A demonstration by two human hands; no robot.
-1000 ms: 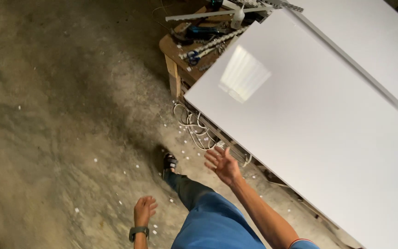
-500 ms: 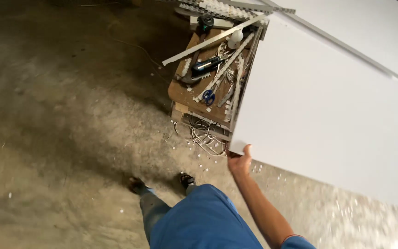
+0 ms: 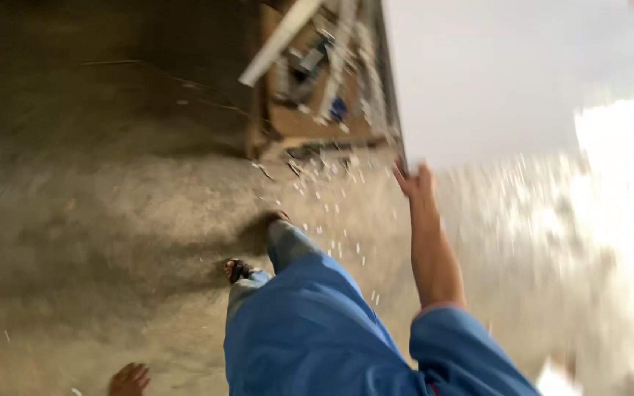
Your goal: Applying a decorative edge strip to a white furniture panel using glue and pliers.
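Note:
The view is blurred by motion. A large white panel [image 3: 508,73] fills the upper right. My right hand [image 3: 416,180] reaches up with the arm stretched out, and its fingers grip the panel's lower left corner. My left hand [image 3: 130,379] hangs low at the bottom left edge beside my blue-trousered leg [image 3: 310,323]. It holds nothing and its fingers are loosely apart. My feet [image 3: 240,270] stand on the concrete floor below the panel's corner.
A wooden crate [image 3: 310,88] with tools, a long pale strip and wires sits just left of the panel's edge. White chips litter the concrete floor [image 3: 97,220] near the crate. Bright glare washes out the right side.
My right hand went from hovering under the panel to gripping its corner. The view swung, so the crate and panel shifted up and right. My left hand is back in view at the bottom.

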